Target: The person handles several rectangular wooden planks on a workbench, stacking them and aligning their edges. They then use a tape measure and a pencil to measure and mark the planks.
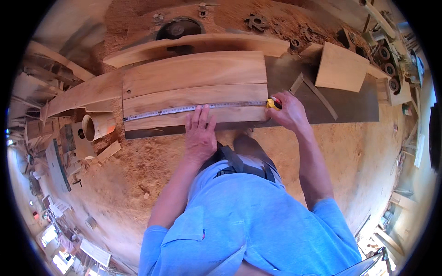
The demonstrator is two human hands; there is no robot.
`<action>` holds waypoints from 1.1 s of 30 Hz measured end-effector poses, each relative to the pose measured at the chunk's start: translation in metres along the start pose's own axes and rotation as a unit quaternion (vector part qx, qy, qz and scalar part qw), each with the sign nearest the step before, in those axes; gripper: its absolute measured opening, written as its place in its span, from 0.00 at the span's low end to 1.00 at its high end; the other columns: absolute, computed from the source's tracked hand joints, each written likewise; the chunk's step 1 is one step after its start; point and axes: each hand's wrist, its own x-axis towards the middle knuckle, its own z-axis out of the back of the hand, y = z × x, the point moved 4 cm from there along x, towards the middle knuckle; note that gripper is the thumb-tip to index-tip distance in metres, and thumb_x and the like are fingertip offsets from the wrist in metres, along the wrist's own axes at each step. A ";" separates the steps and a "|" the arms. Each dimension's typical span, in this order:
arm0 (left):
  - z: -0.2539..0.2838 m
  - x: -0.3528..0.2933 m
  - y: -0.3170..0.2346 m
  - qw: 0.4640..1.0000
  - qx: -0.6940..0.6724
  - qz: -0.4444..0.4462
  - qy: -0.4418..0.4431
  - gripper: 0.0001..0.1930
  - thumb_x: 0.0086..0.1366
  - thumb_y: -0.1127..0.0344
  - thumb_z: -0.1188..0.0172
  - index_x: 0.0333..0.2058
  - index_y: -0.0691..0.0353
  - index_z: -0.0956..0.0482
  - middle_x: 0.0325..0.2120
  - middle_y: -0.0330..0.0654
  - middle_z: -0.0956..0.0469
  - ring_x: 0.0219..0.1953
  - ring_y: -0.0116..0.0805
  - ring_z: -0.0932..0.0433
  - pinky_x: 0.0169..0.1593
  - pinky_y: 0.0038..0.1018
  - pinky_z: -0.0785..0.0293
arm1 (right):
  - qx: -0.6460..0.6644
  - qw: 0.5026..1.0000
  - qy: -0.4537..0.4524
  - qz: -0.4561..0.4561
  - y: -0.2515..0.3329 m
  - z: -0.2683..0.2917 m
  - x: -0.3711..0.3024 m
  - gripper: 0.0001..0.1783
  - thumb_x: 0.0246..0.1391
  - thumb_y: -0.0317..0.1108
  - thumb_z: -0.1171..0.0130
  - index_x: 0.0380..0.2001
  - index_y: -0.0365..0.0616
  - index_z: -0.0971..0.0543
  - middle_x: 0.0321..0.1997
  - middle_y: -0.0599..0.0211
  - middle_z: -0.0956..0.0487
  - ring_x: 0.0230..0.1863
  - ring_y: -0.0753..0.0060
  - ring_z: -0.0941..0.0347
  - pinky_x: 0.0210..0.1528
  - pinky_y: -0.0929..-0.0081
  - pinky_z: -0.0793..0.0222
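A wide wooden panel (193, 75) of joined boards lies on a dark bench top (294, 115). Across it, from its left edge to its right edge, runs the pale blade of a tape measure (273, 104) with a yellow case. My right hand (290, 112) grips that case at the panel's right edge. On the panel's near part, my left hand (201, 133) lies flat with fingers stretched out. Its fingertips touch or nearly touch the tape's blade around the middle.
Beyond the panel lies a long board (216, 43), with a round saw blade (177, 28) behind it. Right of the panel are an angled wooden piece (318, 95) and a square board (341, 67). A cylinder (97, 126) stands at left. Sawdust (133, 170) covers the floor.
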 end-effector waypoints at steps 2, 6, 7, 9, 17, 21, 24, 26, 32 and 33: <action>-0.004 -0.002 -0.001 1.000 -0.004 0.004 -0.003 0.23 0.56 0.68 0.44 0.53 0.61 0.24 0.69 0.50 0.40 0.73 0.51 0.48 0.73 0.52 0.56 | 0.005 1.000 0.002 0.011 0.000 -0.005 -0.003 0.22 0.46 0.48 0.36 0.39 0.43 0.17 0.42 0.52 0.20 0.48 0.46 0.23 0.52 0.56 0.27; -0.008 -0.004 -0.001 0.999 -0.023 0.004 -0.028 0.27 0.53 0.71 0.42 0.55 0.61 0.25 0.69 0.53 0.40 0.73 0.54 0.46 0.72 0.52 0.53 | 0.024 0.999 -0.035 0.026 0.003 -0.022 -0.009 0.21 0.47 0.46 0.34 0.38 0.41 0.18 0.38 0.52 0.20 0.42 0.47 0.23 0.46 0.57 0.28; -0.008 -0.003 0.000 0.999 -0.028 0.003 -0.032 0.27 0.53 0.71 0.42 0.55 0.61 0.25 0.69 0.53 0.40 0.73 0.55 0.46 0.72 0.52 0.53 | 0.035 0.997 -0.060 0.023 0.001 -0.025 -0.010 0.20 0.47 0.45 0.34 0.37 0.40 0.18 0.37 0.51 0.19 0.41 0.47 0.22 0.45 0.57 0.27; -0.004 -0.002 -0.003 0.999 -0.037 0.006 -0.021 0.28 0.53 0.71 0.42 0.56 0.61 0.26 0.69 0.54 0.40 0.73 0.55 0.47 0.72 0.52 0.53 | 0.017 0.998 -0.051 0.009 0.002 -0.023 -0.009 0.19 0.47 0.47 0.35 0.34 0.42 0.19 0.36 0.51 0.20 0.41 0.45 0.22 0.44 0.54 0.27; 0.009 -0.011 0.001 0.999 -0.037 0.014 -0.006 0.28 0.55 0.69 0.41 0.57 0.61 0.27 0.68 0.53 0.40 0.73 0.55 0.47 0.72 0.55 0.53 | -0.103 0.977 -0.108 0.152 0.024 -0.016 -0.007 0.09 0.43 0.36 0.39 0.22 0.41 0.20 0.27 0.52 0.21 0.35 0.47 0.23 0.38 0.54 0.26; 0.030 -0.019 0.014 0.992 -0.080 0.075 -0.061 0.27 0.57 0.67 0.39 0.57 0.60 0.28 0.66 0.52 0.37 0.71 0.55 0.44 0.72 0.54 0.51 | -0.047 0.974 -0.086 0.203 0.040 -0.016 -0.005 0.09 0.45 0.34 0.44 0.24 0.39 0.21 0.28 0.52 0.21 0.36 0.46 0.24 0.40 0.54 0.28; 0.066 -0.028 0.054 0.964 -0.062 0.148 -0.214 0.27 0.58 0.66 0.39 0.58 0.63 0.29 0.63 0.54 0.34 0.69 0.56 0.40 0.72 0.52 0.49 | -0.007 0.971 -0.050 0.233 0.053 -0.016 0.011 0.10 0.46 0.31 0.45 0.29 0.36 0.19 0.29 0.50 0.21 0.34 0.48 0.23 0.38 0.58 0.29; 0.091 -0.041 0.104 0.938 -0.048 0.205 -0.276 0.30 0.59 0.65 0.39 0.61 0.67 0.32 0.63 0.57 0.34 0.68 0.58 0.40 0.71 0.53 0.48 | 0.021 0.975 -0.034 0.216 0.060 -0.017 0.020 0.10 0.47 0.30 0.45 0.29 0.35 0.19 0.28 0.51 0.21 0.32 0.51 0.23 0.36 0.60 0.29; 0.102 -0.053 0.265 0.896 -0.207 0.357 -0.164 0.41 0.58 0.63 0.32 0.67 0.70 0.40 0.66 0.60 0.37 0.70 0.53 0.40 0.72 0.39 0.45 | 0.057 0.994 0.054 0.072 0.081 -0.028 0.042 0.11 0.50 0.32 0.46 0.30 0.35 0.19 0.21 0.57 0.24 0.25 0.71 0.27 0.30 0.69 0.32; 0.097 -0.047 0.284 0.899 -0.242 0.341 -0.127 0.42 0.58 0.62 0.31 0.67 0.69 0.40 0.66 0.60 0.37 0.70 0.51 0.40 0.72 0.37 0.45 | 0.060 0.995 0.063 0.046 0.078 -0.034 0.046 0.10 0.51 0.32 0.45 0.29 0.36 0.19 0.20 0.63 0.25 0.25 0.75 0.29 0.29 0.71 0.35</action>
